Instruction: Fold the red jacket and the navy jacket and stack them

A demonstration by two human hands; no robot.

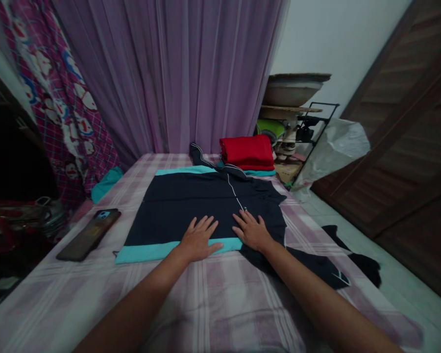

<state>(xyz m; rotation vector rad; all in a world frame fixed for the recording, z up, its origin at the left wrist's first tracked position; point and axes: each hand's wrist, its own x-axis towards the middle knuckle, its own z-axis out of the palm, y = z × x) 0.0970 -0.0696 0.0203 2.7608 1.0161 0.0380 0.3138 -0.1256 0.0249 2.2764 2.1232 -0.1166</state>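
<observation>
A dark navy long-sleeved shirt (183, 201) with turquoise side panels and thin white piping lies spread flat on the bed, its hem to the left. One sleeve reaches toward the curtain, and the other runs out to the near right. My left hand (199, 240) rests flat with fingers spread on the near edge, over the turquoise strip. Beside it, my right hand (253, 231) also lies flat on the dark cloth, fingers apart, near the white piping. Neither hand grasps the fabric.
A phone (90, 234) lies on the checked bedsheet (206, 304) at the left. Folded red clothes (247, 152) are stacked at the far end on turquoise cloth. Beyond the bed's right side stand a loaded rack (323, 122) and a plastic bag (334, 147); black cloth (360, 262) lies on the floor.
</observation>
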